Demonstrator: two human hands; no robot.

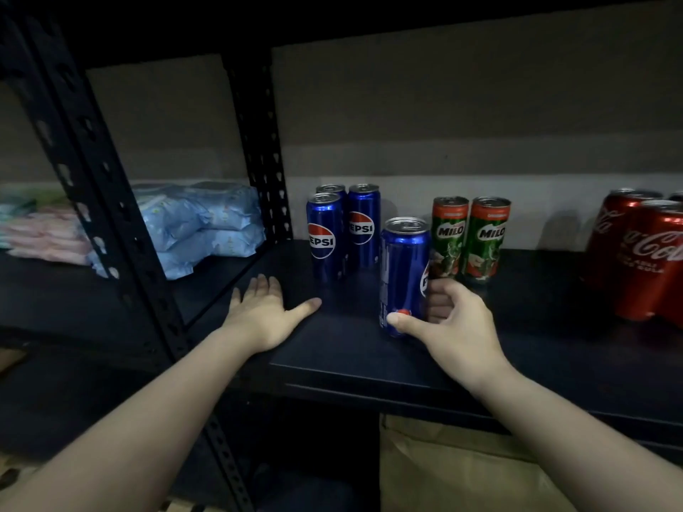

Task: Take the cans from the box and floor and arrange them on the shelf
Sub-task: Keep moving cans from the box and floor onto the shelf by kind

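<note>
One blue can [404, 275] stands near the front edge of the shelf [351, 360], pinched low between the thumb and curled fingers of the right hand [449, 319]; the left hand [264, 312] lies flat and slack beside it. Likely full, so heavy, stiff but dentable, and slick; a mid-body grip suits it best

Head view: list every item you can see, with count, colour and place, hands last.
Tall blue Pepsi cans: three standing behind the hands, a fourth held.
Green-and-red Milo cans: two, right of the Pepsi cans.
Red Coca-Cola cans: several, far right, count unclear.
Pale blue soft packs: stacked, left bay.
Pink soft packs: far left.
Black metal shelf: holds everything.
Brown cardboard box: one, below.
Left hand: flat on shelf.
Right hand: fingers gripping fourth can.
</note>
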